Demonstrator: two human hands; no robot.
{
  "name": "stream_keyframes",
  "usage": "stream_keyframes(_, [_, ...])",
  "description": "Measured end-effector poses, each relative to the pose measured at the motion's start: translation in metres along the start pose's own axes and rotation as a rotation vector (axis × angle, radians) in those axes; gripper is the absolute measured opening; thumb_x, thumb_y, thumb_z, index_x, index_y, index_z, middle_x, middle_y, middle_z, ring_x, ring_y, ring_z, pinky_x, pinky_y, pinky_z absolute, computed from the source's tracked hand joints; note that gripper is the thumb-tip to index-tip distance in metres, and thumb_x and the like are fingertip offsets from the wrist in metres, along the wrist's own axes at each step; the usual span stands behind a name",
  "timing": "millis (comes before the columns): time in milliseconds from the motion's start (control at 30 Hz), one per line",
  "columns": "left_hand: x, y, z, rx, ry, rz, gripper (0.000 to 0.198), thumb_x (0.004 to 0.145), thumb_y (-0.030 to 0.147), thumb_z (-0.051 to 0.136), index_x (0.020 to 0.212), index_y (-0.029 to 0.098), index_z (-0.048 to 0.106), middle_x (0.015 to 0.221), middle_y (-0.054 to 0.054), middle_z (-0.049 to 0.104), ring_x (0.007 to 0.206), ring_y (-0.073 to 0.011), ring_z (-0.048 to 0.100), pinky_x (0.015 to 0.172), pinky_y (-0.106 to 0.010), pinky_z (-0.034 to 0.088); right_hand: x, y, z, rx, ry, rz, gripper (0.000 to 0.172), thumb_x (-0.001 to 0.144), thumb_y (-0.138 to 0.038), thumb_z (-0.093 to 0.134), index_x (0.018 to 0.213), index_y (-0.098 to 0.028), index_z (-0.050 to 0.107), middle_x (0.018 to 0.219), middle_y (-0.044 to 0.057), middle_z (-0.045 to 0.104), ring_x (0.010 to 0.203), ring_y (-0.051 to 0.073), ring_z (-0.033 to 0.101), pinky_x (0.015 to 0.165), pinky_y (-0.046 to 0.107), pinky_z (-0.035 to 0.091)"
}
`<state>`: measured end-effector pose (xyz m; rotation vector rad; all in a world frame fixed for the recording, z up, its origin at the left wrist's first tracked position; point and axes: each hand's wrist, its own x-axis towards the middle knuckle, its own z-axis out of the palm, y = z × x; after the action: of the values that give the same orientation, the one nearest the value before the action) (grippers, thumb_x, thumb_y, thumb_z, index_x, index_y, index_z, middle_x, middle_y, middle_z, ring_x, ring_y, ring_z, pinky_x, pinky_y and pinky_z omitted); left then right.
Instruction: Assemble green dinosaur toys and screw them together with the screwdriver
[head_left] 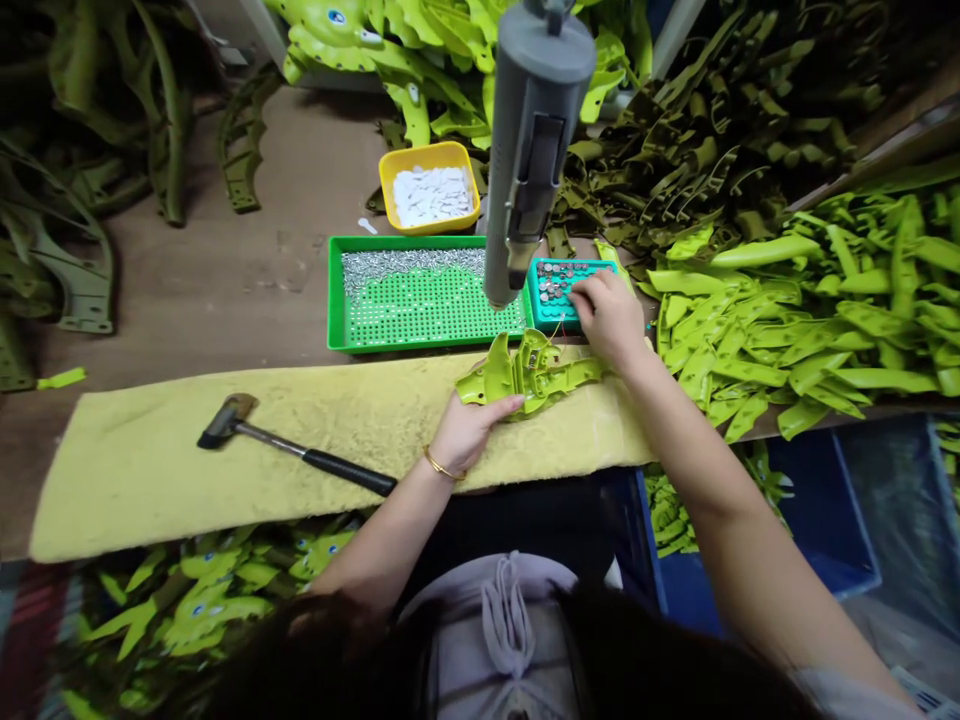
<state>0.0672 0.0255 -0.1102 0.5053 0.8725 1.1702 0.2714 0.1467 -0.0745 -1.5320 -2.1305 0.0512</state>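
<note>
My left hand (469, 430) rests on the yellow foam pad (225, 450), fingers closed on the near edge of a lime-green plastic toy shell (525, 375) with thin wires on it. My right hand (607, 315) reaches over the edge of a small teal tray (544, 310) of small round metal pieces, fingers curled together as if pinching; what they hold is too small to make out. A grey hanging power screwdriver (529, 150) dangles just above the shell, between the two trays.
A green tray (420, 300) holds screws along its far side. A yellow bin (429, 187) holds white pieces. A hammer (292, 450) lies on the pad at left. Heaps of lime (810, 300) and dark olive (720, 130) plastic parts surround the bench.
</note>
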Motion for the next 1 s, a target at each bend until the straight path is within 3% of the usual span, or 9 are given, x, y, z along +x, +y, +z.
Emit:
stream_keyframes(167, [0.000,0.002,0.002,-0.001,-0.028,0.008,0.062,0.061,0.019,0.087,0.118,0.020,0.063,0.111,-0.006,0.072,0.108,-0.0251,0.066,0.104,-0.043,0.049,-0.038,-0.045,-0.008,0.226,0.039,-0.176,0.012,0.091,-0.026,0.054,0.090,-0.021,0.064,0.090,0.005,0.070,0.085,0.016,0.064,0.077,0.032,0.052])
stream_keyframes(267, [0.001,0.003,0.003,-0.006,-0.010,-0.005,0.061,0.060,0.020,0.087,0.117,0.020,0.063,0.110,-0.006,0.073,0.106,-0.0247,0.067,0.101,-0.042,0.050,-0.058,-0.061,-0.004,0.125,0.082,-0.279,0.010,0.089,-0.023,0.056,0.088,-0.021,0.066,0.095,0.007,0.070,0.091,0.019,0.063,0.079,0.036,0.050])
stream_keyframes(367, [0.001,0.003,0.004,-0.022,-0.008,-0.018,0.062,0.059,0.021,0.087,0.117,0.021,0.064,0.112,-0.006,0.072,0.106,-0.0259,0.067,0.101,-0.043,0.051,-0.070,-0.060,-0.002,0.037,0.097,-0.273,0.016,0.089,-0.025,0.058,0.102,-0.023,0.067,0.112,0.010,0.068,0.102,0.024,0.061,0.086,0.041,0.048])
stream_keyframes(433, [0.001,0.002,0.004,-0.024,-0.030,-0.008,0.060,0.060,0.021,0.087,0.117,0.021,0.064,0.114,-0.007,0.071,0.110,-0.0269,0.066,0.103,-0.044,0.049,-0.074,-0.055,-0.004,0.083,0.071,-0.130,0.027,0.090,-0.028,0.056,0.116,-0.024,0.061,0.123,0.012,0.064,0.112,0.026,0.059,0.093,0.046,0.046])
stream_keyframes(533, [0.001,0.001,0.004,-0.013,-0.043,0.014,0.060,0.060,0.020,0.086,0.116,0.020,0.064,0.117,-0.008,0.070,0.112,-0.0275,0.065,0.106,-0.046,0.047,-0.075,-0.049,-0.009,0.316,-0.065,0.191,0.040,0.089,-0.029,0.054,0.128,-0.023,0.049,0.117,0.011,0.067,0.113,0.025,0.061,0.101,0.053,0.042])
stream_keyframes(600, [0.000,0.001,0.004,-0.005,-0.028,0.020,0.059,0.060,0.020,0.086,0.114,0.019,0.064,0.118,-0.008,0.070,0.111,-0.0270,0.065,0.106,-0.046,0.046,-0.074,-0.047,-0.011,0.494,-0.189,0.313,0.041,0.087,-0.028,0.054,0.127,-0.023,0.046,0.107,0.008,0.070,0.107,0.023,0.065,0.102,0.054,0.043])
stream_keyframes(667, [-0.004,0.001,0.006,0.003,-0.023,0.016,0.058,0.060,0.020,0.086,0.113,0.018,0.063,0.117,-0.008,0.070,0.111,-0.0257,0.065,0.106,-0.045,0.046,-0.073,-0.048,-0.014,0.634,-0.225,0.389,0.035,0.085,-0.029,0.055,0.119,-0.023,0.049,0.097,0.005,0.071,0.100,0.021,0.067,0.097,0.049,0.048])
stream_keyframes(800, [-0.013,0.004,0.014,0.063,-0.001,0.028,0.060,0.058,0.021,0.087,0.111,0.017,0.060,0.113,-0.007,0.070,0.106,-0.0234,0.066,0.102,-0.043,0.048,-0.080,-0.058,-0.029,0.741,-0.124,0.533,0.029,0.079,-0.033,0.062,0.105,-0.021,0.053,0.085,0.002,0.068,0.088,0.019,0.069,0.082,0.038,0.054])
stream_keyframes(1000, [-0.020,-0.004,0.049,0.152,0.018,0.153,0.053,0.066,0.033,0.083,0.105,0.019,0.050,0.112,-0.009,0.067,0.102,-0.0228,0.066,0.094,-0.041,0.052,-0.113,-0.061,-0.053,0.482,0.144,0.693,0.026,0.074,-0.038,0.068,0.090,-0.019,0.059,0.090,0.005,0.067,0.083,0.018,0.067,0.080,0.037,0.052])
